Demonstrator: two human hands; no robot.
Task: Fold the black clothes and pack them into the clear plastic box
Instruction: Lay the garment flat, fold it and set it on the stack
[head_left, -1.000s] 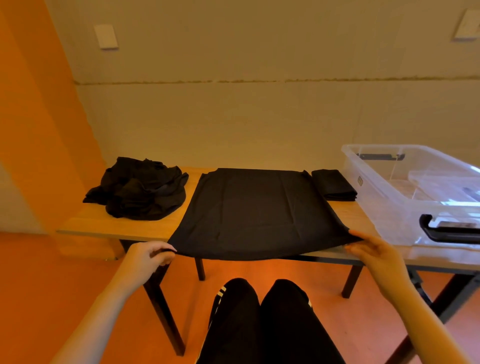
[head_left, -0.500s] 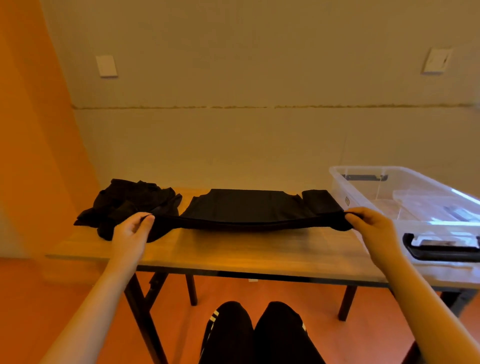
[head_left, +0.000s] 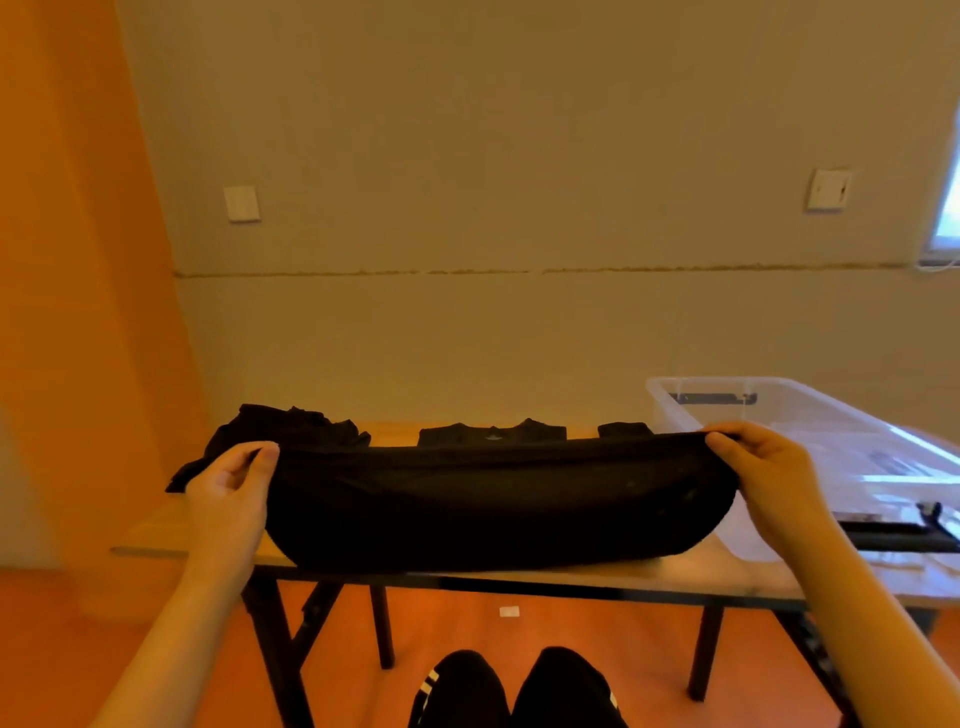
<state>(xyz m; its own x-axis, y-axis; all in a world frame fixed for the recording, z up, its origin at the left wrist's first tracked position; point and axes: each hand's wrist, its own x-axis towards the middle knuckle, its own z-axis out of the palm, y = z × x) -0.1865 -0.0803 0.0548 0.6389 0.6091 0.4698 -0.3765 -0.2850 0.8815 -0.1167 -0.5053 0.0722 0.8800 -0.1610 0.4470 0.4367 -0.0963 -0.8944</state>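
Garment (head_left: 493, 499) strung between our hands — left hand (head_left: 228, 493) pinches its left corner, right hand (head_left: 769, 478) grips the right, hem raised above the worktop (head_left: 675, 577). Half a second ago it sat lower and farther back; now it's lifted and sags toward us. Soft matte black cloth; clear plastic box (head_left: 810, 421) at right — rigid, glossy.

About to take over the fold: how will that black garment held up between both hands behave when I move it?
Likely floppy: the garment sags in a deep curve between the left hand and right hand. Probably light, since pinches at its two ends carry it. It should drape flat on the table rather than roll or tip.
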